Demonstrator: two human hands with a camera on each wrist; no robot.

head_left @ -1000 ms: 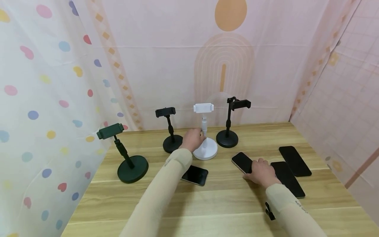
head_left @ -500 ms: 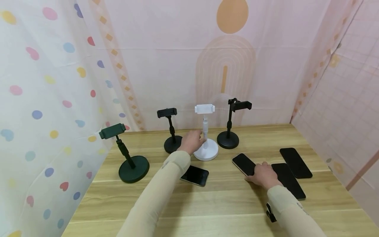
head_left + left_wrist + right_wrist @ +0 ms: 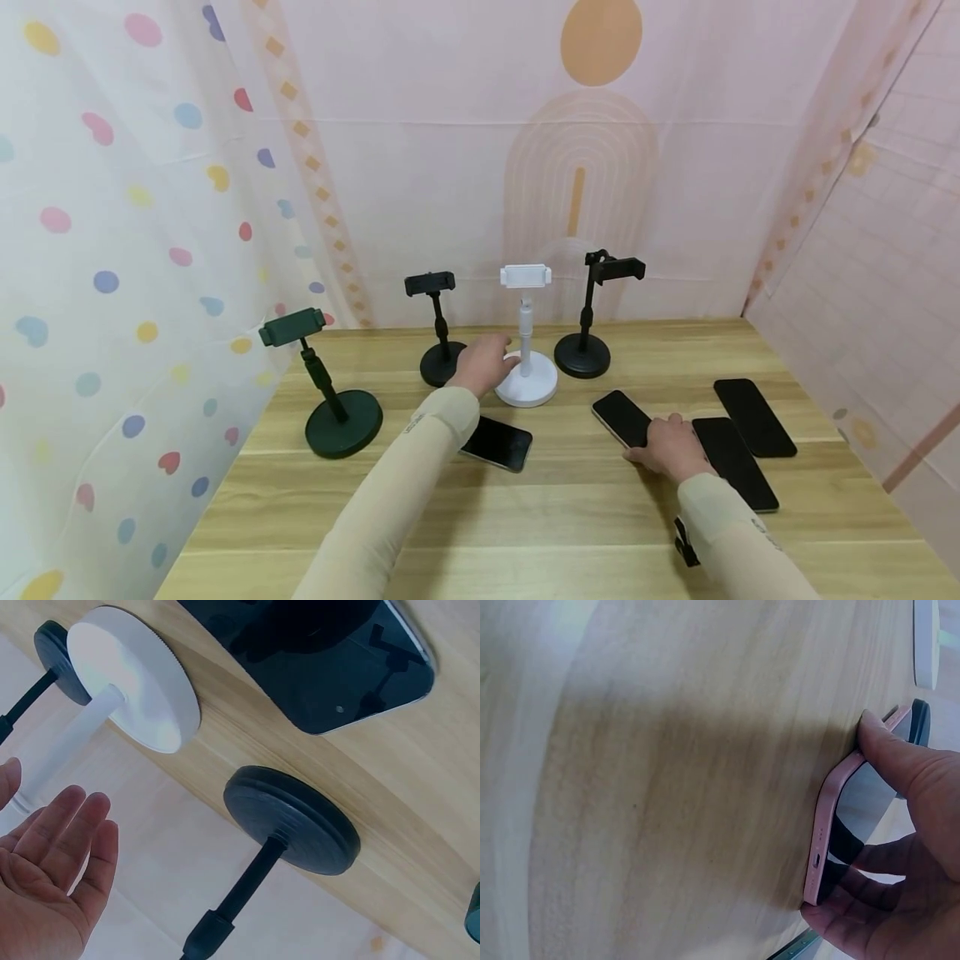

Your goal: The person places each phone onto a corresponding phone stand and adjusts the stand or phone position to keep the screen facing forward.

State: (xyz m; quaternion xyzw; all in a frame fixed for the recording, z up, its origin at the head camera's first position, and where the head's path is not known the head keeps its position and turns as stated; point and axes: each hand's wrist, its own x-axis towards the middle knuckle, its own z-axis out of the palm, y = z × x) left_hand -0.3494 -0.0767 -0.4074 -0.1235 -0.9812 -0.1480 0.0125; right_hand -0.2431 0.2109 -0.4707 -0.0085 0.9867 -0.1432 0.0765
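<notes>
My left hand (image 3: 482,364) is just left of the white phone stand (image 3: 538,387). In the left wrist view its fingers (image 3: 71,832) are loosely bent beside the white post, with a gap between thumb and fingers. My right hand (image 3: 670,448) holds a smartphone (image 3: 621,413) by its two long edges, thumb on one side and fingertips on the other. That phone lies screen up at the table and shows a pink edge (image 3: 826,810) in the right wrist view. A second smartphone (image 3: 501,445) lies under my left forearm, partly hidden by it.
Two black phone stands (image 3: 442,364) (image 3: 582,357) flank the white one. A dark green stand (image 3: 343,425) is at the left. Two more dark phones (image 3: 753,417) (image 3: 735,462) lie side by side at the right of the wooden table (image 3: 570,517). Patterned curtains (image 3: 420,167) hang behind.
My left hand has drawn slightly left, away from the white stand's post. My right hand stays on its phone. The whole head view has shifted a little.
</notes>
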